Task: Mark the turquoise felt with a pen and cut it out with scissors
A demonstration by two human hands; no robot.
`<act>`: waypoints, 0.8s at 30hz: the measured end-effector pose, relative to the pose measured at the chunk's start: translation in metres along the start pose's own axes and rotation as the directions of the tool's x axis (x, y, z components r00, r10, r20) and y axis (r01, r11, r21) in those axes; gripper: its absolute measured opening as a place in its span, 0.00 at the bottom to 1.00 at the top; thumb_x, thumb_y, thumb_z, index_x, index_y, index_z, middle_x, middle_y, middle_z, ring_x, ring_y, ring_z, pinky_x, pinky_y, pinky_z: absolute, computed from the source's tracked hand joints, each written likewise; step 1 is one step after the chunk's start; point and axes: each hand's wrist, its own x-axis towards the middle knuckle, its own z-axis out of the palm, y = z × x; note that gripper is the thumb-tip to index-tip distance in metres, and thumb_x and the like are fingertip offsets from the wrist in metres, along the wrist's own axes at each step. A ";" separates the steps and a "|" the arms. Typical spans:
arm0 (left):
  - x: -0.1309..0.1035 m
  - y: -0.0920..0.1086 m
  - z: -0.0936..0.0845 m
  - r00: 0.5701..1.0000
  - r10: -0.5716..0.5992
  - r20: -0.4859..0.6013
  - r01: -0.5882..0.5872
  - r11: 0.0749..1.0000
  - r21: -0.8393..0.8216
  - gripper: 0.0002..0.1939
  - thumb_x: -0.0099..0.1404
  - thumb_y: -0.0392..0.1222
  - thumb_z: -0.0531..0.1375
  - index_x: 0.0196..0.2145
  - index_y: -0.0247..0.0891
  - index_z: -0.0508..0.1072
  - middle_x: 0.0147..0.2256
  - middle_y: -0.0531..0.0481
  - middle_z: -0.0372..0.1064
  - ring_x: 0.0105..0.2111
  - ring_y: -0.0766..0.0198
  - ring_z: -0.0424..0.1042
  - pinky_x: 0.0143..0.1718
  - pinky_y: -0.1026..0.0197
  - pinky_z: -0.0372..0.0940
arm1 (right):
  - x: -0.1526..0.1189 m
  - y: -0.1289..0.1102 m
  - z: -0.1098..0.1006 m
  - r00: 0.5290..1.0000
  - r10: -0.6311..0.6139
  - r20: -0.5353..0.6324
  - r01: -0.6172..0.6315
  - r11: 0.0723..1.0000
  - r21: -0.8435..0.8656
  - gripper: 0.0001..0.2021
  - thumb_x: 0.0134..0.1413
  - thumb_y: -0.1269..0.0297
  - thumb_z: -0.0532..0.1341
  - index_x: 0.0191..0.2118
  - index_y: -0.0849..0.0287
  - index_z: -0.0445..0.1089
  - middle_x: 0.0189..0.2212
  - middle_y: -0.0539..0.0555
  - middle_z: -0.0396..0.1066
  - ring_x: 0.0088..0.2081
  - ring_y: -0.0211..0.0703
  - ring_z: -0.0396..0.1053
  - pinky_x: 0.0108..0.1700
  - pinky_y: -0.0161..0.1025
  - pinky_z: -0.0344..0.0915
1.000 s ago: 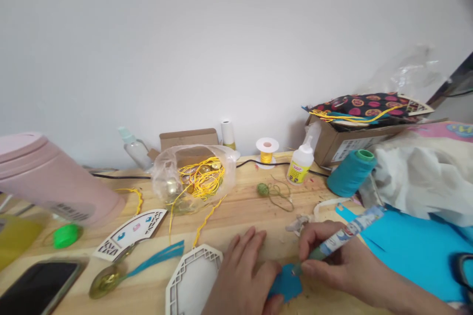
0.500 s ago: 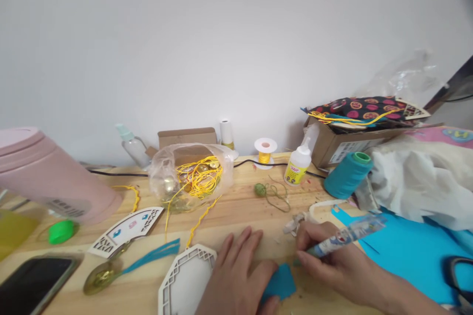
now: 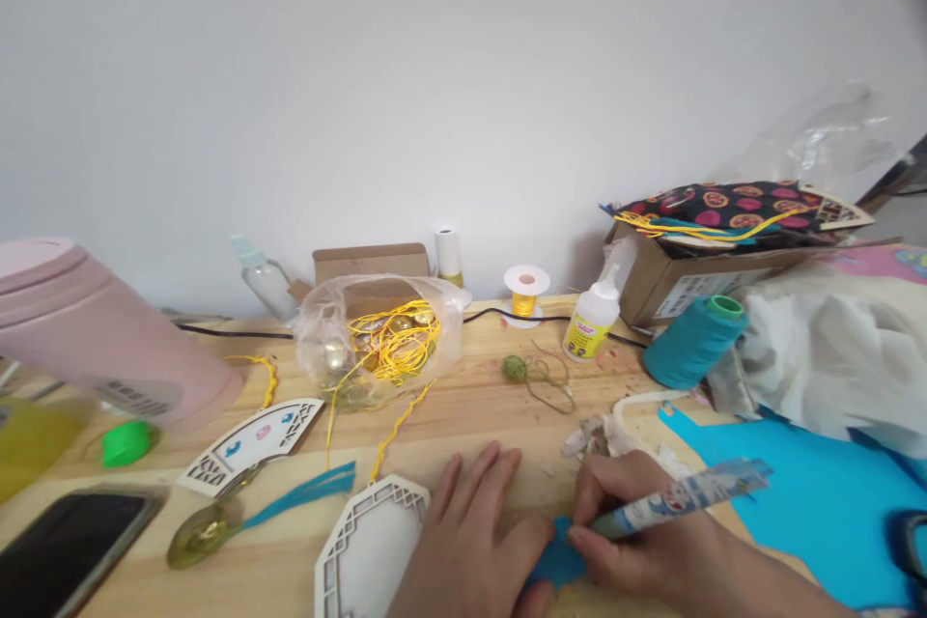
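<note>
Near the bottom centre my left hand (image 3: pixel 470 541) lies on the table, three fingers stretched forward. Its thumb and another finger press a small piece of blue paper (image 3: pixel 561 555) down against the wood. My right hand (image 3: pixel 637 531) is closed round a pen (image 3: pixel 681 502) with a blue-and-white patterned barrel. The pen tip is hidden behind the fingers, which are over the right edge of the blue piece. An octagonal wooden lattice frame (image 3: pixel 373 541) with a white middle lies beside my left hand, partly covered by it.
A blue sheet (image 3: pixel 789 492) and dark scissor handles (image 3: pixel 909 546) lie at right. Behind stand a glue bottle (image 3: pixel 594 314), teal thread cone (image 3: pixel 693 343) and yellow thread spool (image 3: pixel 525 294). A plastic bag (image 3: pixel 319 333) holds yellow cord. Leftward are a phone (image 3: pixel 72 546) and pink tumbler (image 3: pixel 108 328).
My right hand has brought the pen left onto the blue paper piece, from beside it. The left hand keeps its hold. The whole view has shifted slightly.
</note>
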 end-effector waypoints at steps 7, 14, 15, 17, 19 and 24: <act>0.000 -0.002 -0.001 1.000 -0.023 -0.013 0.023 1.000 -0.008 0.14 0.60 0.54 0.53 0.40 0.48 0.70 0.50 0.37 0.66 0.50 0.46 0.63 0.43 0.41 0.65 | -0.003 -0.003 0.001 0.999 0.028 0.018 -0.027 1.000 -0.006 0.06 0.44 0.67 0.59 0.21 0.60 0.65 0.16 0.51 0.68 0.18 0.36 0.63 0.19 0.30 0.54; 0.000 -0.004 -0.002 0.999 0.004 0.037 -0.003 1.000 -0.007 0.15 0.61 0.53 0.52 0.42 0.48 0.69 0.52 0.38 0.63 0.51 0.46 0.62 0.43 0.41 0.65 | -0.001 -0.002 0.001 1.000 0.022 0.008 -0.022 1.000 -0.016 0.05 0.43 0.68 0.59 0.21 0.59 0.65 0.16 0.50 0.68 0.18 0.36 0.63 0.19 0.30 0.54; 0.000 -0.005 -0.003 0.999 0.006 0.047 -0.006 1.000 -0.010 0.15 0.61 0.53 0.52 0.43 0.48 0.69 0.52 0.38 0.63 0.52 0.46 0.62 0.43 0.41 0.64 | -0.001 -0.002 0.001 1.000 0.016 0.008 -0.016 1.000 -0.026 0.05 0.43 0.68 0.59 0.21 0.59 0.65 0.16 0.50 0.68 0.18 0.36 0.63 0.19 0.30 0.54; 0.000 -0.006 -0.003 0.998 0.001 0.059 0.000 1.000 -0.015 0.15 0.61 0.52 0.53 0.43 0.49 0.69 0.53 0.39 0.62 0.52 0.45 0.61 0.44 0.41 0.64 | -0.002 -0.002 0.002 1.000 0.015 0.013 -0.015 0.999 -0.041 0.05 0.44 0.68 0.59 0.21 0.59 0.64 0.16 0.49 0.68 0.18 0.36 0.63 0.19 0.30 0.55; 0.000 -0.006 -0.003 0.998 0.002 0.065 -0.001 1.000 -0.022 0.15 0.61 0.51 0.53 0.44 0.49 0.69 0.53 0.39 0.61 0.52 0.45 0.60 0.44 0.41 0.63 | -0.003 -0.001 0.002 1.000 0.015 0.023 -0.014 0.999 -0.042 0.05 0.44 0.69 0.59 0.22 0.59 0.64 0.17 0.49 0.68 0.19 0.36 0.63 0.20 0.30 0.55; -0.003 -0.007 0.000 0.999 0.015 0.046 -0.015 1.000 -0.015 0.15 0.59 0.48 0.56 0.44 0.49 0.68 0.54 0.41 0.61 0.53 0.46 0.60 0.46 0.43 0.62 | -0.004 0.001 0.001 1.000 0.026 0.016 -0.025 0.997 -0.068 0.05 0.44 0.68 0.60 0.22 0.59 0.65 0.17 0.49 0.68 0.20 0.37 0.63 0.21 0.31 0.55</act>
